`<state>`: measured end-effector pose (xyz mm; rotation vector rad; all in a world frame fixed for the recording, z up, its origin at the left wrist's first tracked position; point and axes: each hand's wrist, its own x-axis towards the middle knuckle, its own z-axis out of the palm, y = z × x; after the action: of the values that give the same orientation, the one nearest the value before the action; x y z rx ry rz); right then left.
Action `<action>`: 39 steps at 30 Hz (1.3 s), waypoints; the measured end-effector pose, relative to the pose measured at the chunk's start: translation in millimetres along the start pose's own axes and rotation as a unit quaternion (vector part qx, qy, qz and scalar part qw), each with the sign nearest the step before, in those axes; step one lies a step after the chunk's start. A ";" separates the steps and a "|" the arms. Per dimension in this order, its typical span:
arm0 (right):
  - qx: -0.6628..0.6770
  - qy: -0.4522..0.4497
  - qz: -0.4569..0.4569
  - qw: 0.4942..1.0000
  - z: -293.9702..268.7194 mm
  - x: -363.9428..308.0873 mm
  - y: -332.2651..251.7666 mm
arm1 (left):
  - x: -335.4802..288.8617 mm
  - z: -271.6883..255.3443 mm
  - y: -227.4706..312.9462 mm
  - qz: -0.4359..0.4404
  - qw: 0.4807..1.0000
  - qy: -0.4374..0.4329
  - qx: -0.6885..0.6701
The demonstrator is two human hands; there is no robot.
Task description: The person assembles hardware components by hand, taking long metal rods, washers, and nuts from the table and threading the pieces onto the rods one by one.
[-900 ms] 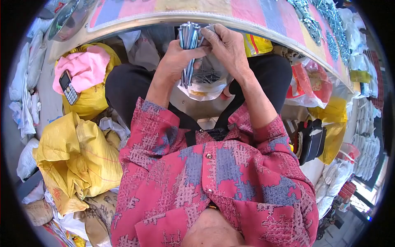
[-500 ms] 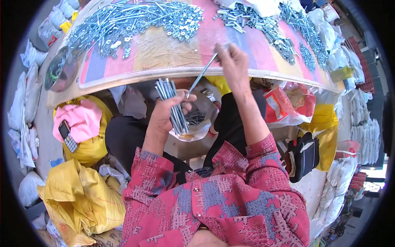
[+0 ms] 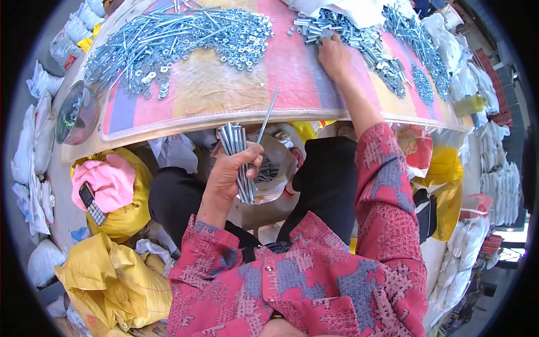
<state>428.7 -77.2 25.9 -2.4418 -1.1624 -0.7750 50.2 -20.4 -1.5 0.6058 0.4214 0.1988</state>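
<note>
My left hand (image 3: 226, 175) is closed around a bundle of long bolts (image 3: 232, 139), held upright in front of the table edge. One single bolt (image 3: 268, 115) sticks up apart from the bundle, pinched between the thumb and fingers of the same hand. Stretched far over the table, my right hand (image 3: 335, 58) has its fingers bent down at the near left side of a pile of short metal sleeves (image 3: 368, 47). Its fingertips are partly hidden, so what they grip cannot be made out. Below my left hand sits an open plastic bag (image 3: 283, 184) with metal pieces in it.
Long bolts, nuts and washers (image 3: 185, 35) lie heaped on the striped table cover (image 3: 224, 92). More bolts (image 3: 418, 39) and small parts (image 3: 422, 84) lie far right. A metal bowl (image 3: 77, 112) stands at the left edge. A phone (image 3: 91, 203) rests on a pink cloth (image 3: 115, 182).
My right hand has left the single bolt and moved away, up and to the right, to the sleeves. My left hand keeps the bundle and the single bolt, slightly lower in view.
</note>
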 end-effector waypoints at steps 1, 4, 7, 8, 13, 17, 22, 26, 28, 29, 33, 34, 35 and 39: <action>-0.056 -0.039 -0.023 0.997 3.4 6.5 0.6 | 0.5 -1.4 1.0 -0.005 1.000 -0.005 0.001; -0.091 -0.106 -0.030 0.990 -5.1 23.1 -10.7 | 0.7 -2.8 4.7 -0.005 1.000 0.003 0.010; 0.180 -0.152 0.063 0.970 -42.4 9.8 -21.9 | -2.2 4.3 11.9 0.013 0.999 0.015 0.032; 0.381 -0.155 0.107 0.905 -49.0 3.2 -23.0 | -3.3 7.0 13.5 0.019 0.999 0.017 0.044; 0.742 -0.192 0.218 0.604 -65.8 -56.6 -64.7 | 0.3 4.6 10.0 0.037 0.997 0.014 0.067; 0.773 -0.204 0.215 0.562 -76.4 -78.1 -92.3 | -0.6 1.9 4.8 0.058 0.995 0.041 0.070; 0.771 -0.178 0.216 0.572 -78.6 -87.0 -103.9 | -7.0 -5.4 8.0 0.044 0.996 0.016 0.075; 0.723 -0.160 0.205 0.641 -77.4 -92.6 -124.4 | -15.0 -8.5 9.0 0.074 0.992 0.030 0.099; 0.681 -0.148 0.204 0.687 -78.7 -94.1 -133.7 | -16.3 -12.3 8.4 0.076 0.994 0.048 0.066; 0.685 -0.148 0.199 0.685 -78.5 -94.2 -137.1 | -17.3 -13.5 9.2 0.077 0.994 0.050 0.065; 0.755 -0.154 0.194 0.606 -77.2 -92.3 -138.9 | -23.5 -20.8 12.0 0.089 0.991 0.053 0.088; 0.756 -0.156 0.193 0.606 -75.7 -92.0 -139.9 | -25.3 -22.4 12.1 0.093 0.991 0.046 0.086; 0.742 -0.176 0.183 0.620 -73.6 -91.7 -140.8 | -27.9 -23.4 13.6 0.095 0.991 0.048 0.085; 0.656 -0.345 0.100 0.664 -93.3 -104.4 -185.2 | -39.7 -31.3 19.6 0.098 0.987 0.055 0.112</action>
<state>197.7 -73.9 48.8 -1.4063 -0.9900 0.9409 -0.4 -0.6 -0.3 0.8612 0.4945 0.3781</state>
